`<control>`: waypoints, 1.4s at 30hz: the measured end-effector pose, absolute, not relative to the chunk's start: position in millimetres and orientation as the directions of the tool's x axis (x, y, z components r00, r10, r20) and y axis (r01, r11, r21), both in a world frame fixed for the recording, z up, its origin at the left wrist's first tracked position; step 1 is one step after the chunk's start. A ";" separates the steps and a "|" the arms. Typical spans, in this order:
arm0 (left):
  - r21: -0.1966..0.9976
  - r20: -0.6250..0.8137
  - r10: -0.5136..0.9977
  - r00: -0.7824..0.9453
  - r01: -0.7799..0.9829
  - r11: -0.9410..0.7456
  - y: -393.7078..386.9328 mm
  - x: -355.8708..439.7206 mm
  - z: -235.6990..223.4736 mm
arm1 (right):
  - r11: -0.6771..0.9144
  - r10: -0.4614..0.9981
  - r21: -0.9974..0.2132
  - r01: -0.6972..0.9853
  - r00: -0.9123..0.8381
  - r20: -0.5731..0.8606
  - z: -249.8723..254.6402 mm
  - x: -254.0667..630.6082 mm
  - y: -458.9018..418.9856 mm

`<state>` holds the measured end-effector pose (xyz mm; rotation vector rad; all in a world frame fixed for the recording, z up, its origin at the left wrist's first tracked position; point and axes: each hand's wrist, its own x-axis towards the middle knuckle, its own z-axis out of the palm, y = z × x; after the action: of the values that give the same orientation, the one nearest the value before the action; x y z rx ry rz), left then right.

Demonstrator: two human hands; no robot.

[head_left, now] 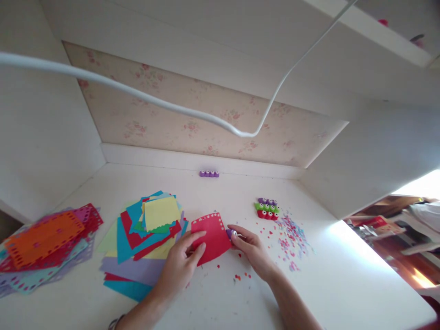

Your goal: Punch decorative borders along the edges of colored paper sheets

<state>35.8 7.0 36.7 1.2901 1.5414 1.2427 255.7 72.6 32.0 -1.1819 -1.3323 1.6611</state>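
Observation:
A red sheet of paper [213, 238] is pinched along its left side by my left hand [182, 261]. Small punched shapes run along the sheet's far edge. My right hand [252, 252] closes around a small purple craft punch [231, 233], which sits at the sheet's right edge. Whether the paper lies inside the punch's slot is hard to see. Tiny red and orange cut-outs [238, 277] lie on the white table just below the sheet.
Stacked coloured paper [161, 213] lies to the left, with punched sheets [44, 240] farther left. Red, green and purple punches [268, 208] stand right, beside scattered confetti [292, 236]. More purple punches [209, 173] line the back. A white cable [154, 101] hangs across the view.

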 end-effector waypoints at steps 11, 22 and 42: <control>0.980 -0.010 0.992 -0.127 0.197 0.036 9.1 34.8 26.3 | -0.404 0.867 -0.904 -0.143 -0.376 -0.328 39.5 248.3 70.0; 0.988 -0.013 0.992 -0.126 0.151 0.032 9.2 36.5 24.3 | -0.465 0.870 -0.843 -0.270 -0.313 -0.380 42.9 250.2 74.5; 0.989 -0.040 0.991 -0.131 0.135 0.057 8.3 37.1 26.0 | -0.472 0.845 -0.844 -0.254 -0.402 -0.352 45.7 250.2 74.2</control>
<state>37.1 8.3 26.0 1.2104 1.4297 1.1974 250.2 74.2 45.7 -1.0494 -0.9331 1.9420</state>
